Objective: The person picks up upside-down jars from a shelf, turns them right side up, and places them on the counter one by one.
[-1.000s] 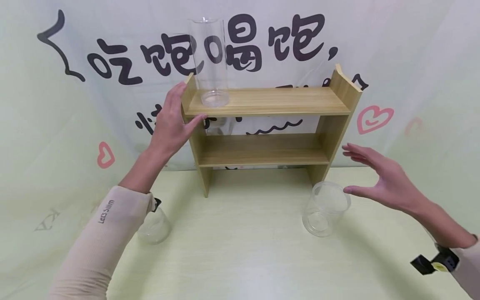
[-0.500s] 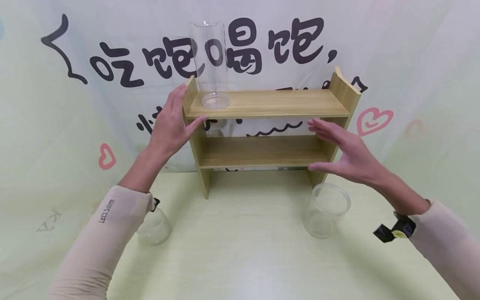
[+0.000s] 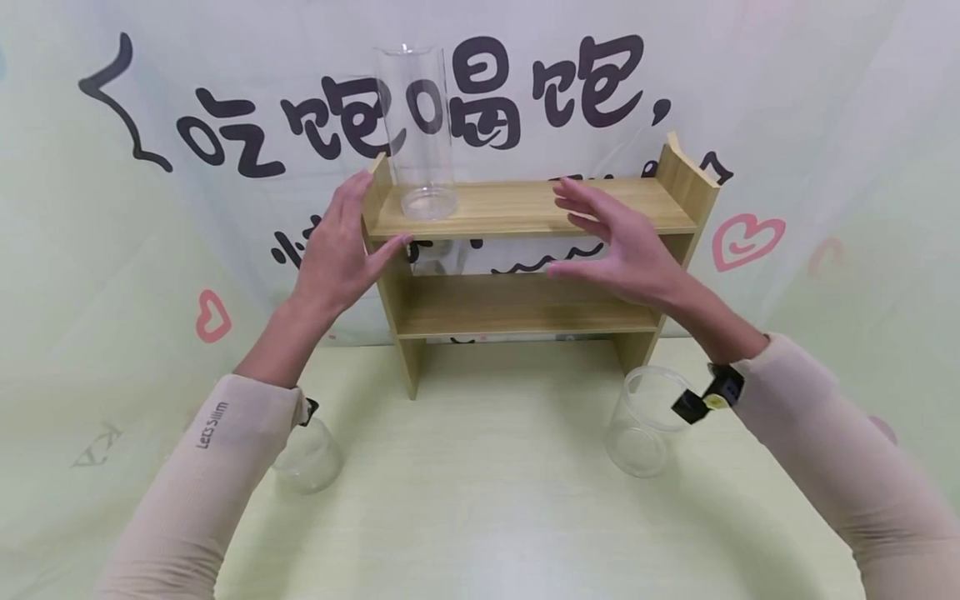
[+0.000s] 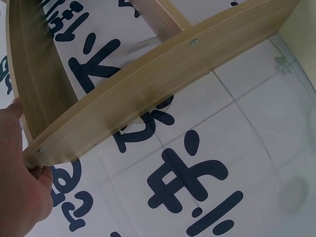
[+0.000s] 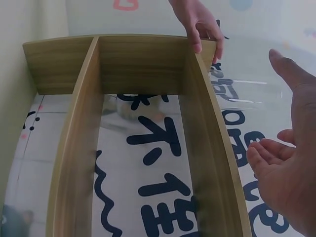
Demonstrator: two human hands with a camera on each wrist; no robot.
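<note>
1. Left forearm [image 3: 172, 500] angles up and forward from the lower left, pale sleeve to the wrist. Left hand [image 3: 336, 254] sits at the top left corner of the wooden shelf [image 3: 517, 204].
2. Left grip: narrow, closed round that corner. Thumb at the front edge of the top board, fingers on the outer side of the end panel.
3. Right forearm [image 3: 817, 442] slants inward from the lower right. Right hand [image 3: 630, 246] is raised before the top board, right of its middle in the head view, palm side facing left.
4. Right grip: wide, thumb well apart from the fingers. Holds nothing; clear of the board in the right wrist view.
5. Tall clear cylinder [image 3: 417, 133] upright on the top board, left end, near the left hand.
6. Clear jar [image 3: 628, 421] upright on the table [image 3: 480, 500], right side; the right wrist device [image 3: 708, 396] overlaps its rim.
7. Second clear container [image 3: 311, 460] on the table at left, partly behind the left sleeve.
</note>
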